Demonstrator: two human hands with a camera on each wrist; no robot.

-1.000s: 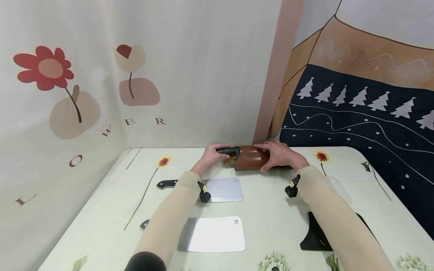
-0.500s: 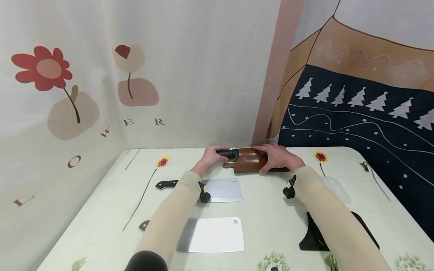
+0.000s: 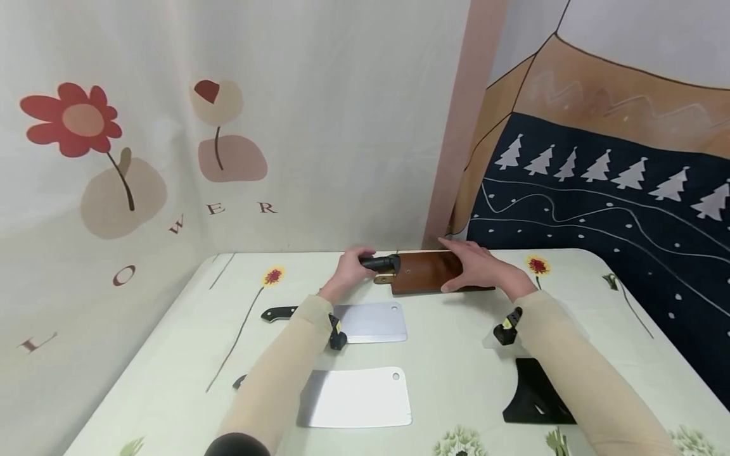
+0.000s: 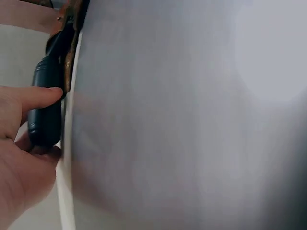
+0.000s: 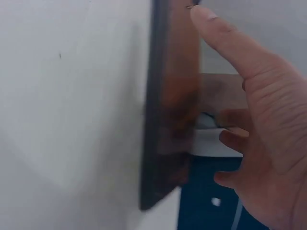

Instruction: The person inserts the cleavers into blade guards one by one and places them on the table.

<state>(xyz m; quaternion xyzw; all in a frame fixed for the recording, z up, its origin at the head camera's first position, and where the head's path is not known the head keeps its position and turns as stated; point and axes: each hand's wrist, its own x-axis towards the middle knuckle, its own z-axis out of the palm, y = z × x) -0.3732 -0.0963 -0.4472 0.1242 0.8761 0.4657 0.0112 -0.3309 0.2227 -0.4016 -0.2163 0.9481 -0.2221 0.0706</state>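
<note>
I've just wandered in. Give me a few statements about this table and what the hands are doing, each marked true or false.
1. The left hand holds a black handle. True.
2. The right hand grips the nearer blade. False: the right hand is spread over the brown sheath.
3. The farther blade and nearer blade each have a hole near their right end. True.
4. The sheath lies nearer the person than both blades. False: it lies farther away.
</note>
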